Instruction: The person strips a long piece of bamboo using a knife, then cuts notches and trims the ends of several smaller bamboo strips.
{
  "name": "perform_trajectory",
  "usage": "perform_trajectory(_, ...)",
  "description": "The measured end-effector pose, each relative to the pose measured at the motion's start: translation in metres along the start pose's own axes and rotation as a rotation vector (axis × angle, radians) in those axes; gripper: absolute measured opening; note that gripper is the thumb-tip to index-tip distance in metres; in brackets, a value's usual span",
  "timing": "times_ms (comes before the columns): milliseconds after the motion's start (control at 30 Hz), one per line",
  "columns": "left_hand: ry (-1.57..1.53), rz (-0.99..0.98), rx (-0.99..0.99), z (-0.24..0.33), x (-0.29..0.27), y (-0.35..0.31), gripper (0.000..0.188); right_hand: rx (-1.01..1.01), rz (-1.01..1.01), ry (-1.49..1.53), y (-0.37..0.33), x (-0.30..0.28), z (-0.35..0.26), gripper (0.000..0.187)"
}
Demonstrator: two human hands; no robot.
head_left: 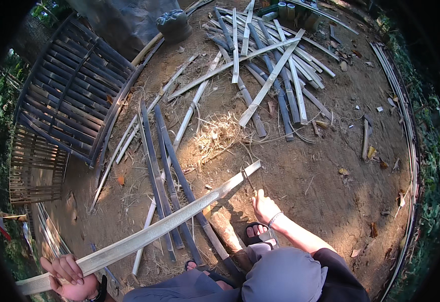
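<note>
My left hand (69, 277) is wrapped round the near-left end of a long, pale split-bamboo strip (169, 221). The strip slants up to the right across my lap, its inner face upward. Close to its far end, a thin dark knife (248, 180) lies against the strip, its blade reaching the edge. My right hand (265, 206) is closed round the knife's handle, which the fingers mostly hide. Beneath the strip, a thick wooden log (225, 229) lies between my legs, by my sandalled foot. Several dark bamboo slats (182, 181) run under the strip.
A heap of split-bamboo strips (280, 75) covers the ground ahead, with pale shavings (217, 136) nearer me. To the left leans a dark bamboo slatted panel (74, 90). Long thin poles (406, 116) line the right edge. A filled plastic bag (173, 26) stands at the back.
</note>
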State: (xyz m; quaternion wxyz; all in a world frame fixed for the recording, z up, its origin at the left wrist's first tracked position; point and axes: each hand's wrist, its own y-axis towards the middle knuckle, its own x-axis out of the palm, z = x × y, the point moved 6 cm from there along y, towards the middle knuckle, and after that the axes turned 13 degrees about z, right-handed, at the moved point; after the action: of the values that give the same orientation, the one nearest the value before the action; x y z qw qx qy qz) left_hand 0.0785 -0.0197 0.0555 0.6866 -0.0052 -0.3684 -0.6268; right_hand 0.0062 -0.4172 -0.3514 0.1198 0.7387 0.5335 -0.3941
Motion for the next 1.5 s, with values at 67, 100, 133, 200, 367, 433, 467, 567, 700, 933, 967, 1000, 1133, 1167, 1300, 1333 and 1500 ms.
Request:
perform_trajectory(67,0.012,-0.042,0.019,-0.003,0.008,-0.001,0.015,-0.081,-0.109,-0.019,-0.024,-0.005,-0.048,0.030)
perform_trajectory(100,-0.001,-0.074,0.040,-0.004,0.015,0.000,0.015,-0.153,-0.103,-0.015,-0.026,-0.011,-0.065,0.030)
perform_trajectory(133,0.015,-0.082,0.048,-0.003,0.017,0.000,0.015,-0.176,-0.082,-0.018,-0.024,-0.013,-0.065,0.029)
perform_trajectory(200,0.008,-0.074,0.040,-0.004,0.022,0.000,0.015,-0.065,0.021,-0.053,0.007,0.006,-0.006,0.029)
perform_trajectory(367,0.004,-0.008,0.035,0.000,0.011,-0.005,0.014,-0.031,-0.023,0.031,-0.004,0.012,-0.012,0.029)
perform_trajectory(433,0.004,-0.057,0.026,-0.004,0.015,0.000,0.014,-0.115,-0.118,0.050,-0.025,0.003,-0.049,0.031)
perform_trajectory(467,0.021,-0.042,0.044,-0.003,0.016,0.000,0.014,-0.148,-0.066,0.006,-0.018,0.006,-0.040,0.031)
perform_trajectory(567,0.013,-0.081,0.048,-0.003,0.021,0.000,0.014,-0.081,0.031,-0.023,0.017,0.034,0.027,0.032)
perform_trajectory(700,0.051,-0.038,0.040,-0.004,0.012,-0.004,0.015,-0.045,-0.039,0.079,0.000,0.019,-0.021,0.032)
perform_trajectory(933,0.028,-0.078,-0.007,-0.006,0.013,0.000,0.014,0.113,0.036,-0.045,0.033,0.015,0.040,0.033)
perform_trajectory(967,0.018,-0.064,-0.008,-0.006,0.012,0.000,0.014,0.097,0.000,-0.022,0.023,0.010,0.020,0.032)
perform_trajectory(1000,0.020,-0.068,0.022,-0.008,0.016,0.000,0.015,0.010,-0.016,-0.001,0.011,0.009,0.001,0.031)
perform_trajectory(1133,0.062,-0.099,-0.019,-0.006,0.013,0.007,0.014,0.087,0.022,-0.074,0.028,0.015,0.016,0.029)
perform_trajectory(1167,0.075,-0.074,-0.020,-0.009,0.015,0.006,0.014,0.164,0.083,-0.091,0.043,0.017,0.051,0.030)
perform_trajectory(1300,0.060,-0.074,-0.001,-0.010,0.013,0.006,0.014,0.041,-0.074,-0.081,0.019,0.000,-0.006,0.031)
perform_trajectory(1333,0.040,-0.099,-0.016,-0.012,0.013,0.006,0.014,-0.016,-0.104,-0.053,0.008,-0.004,-0.025,0.031)
perform_trajectory(1500,0.077,0.006,-0.024,-0.010,0.013,0.004,0.015,0.150,0.056,-0.109,0.053,0.016,0.066,0.030)
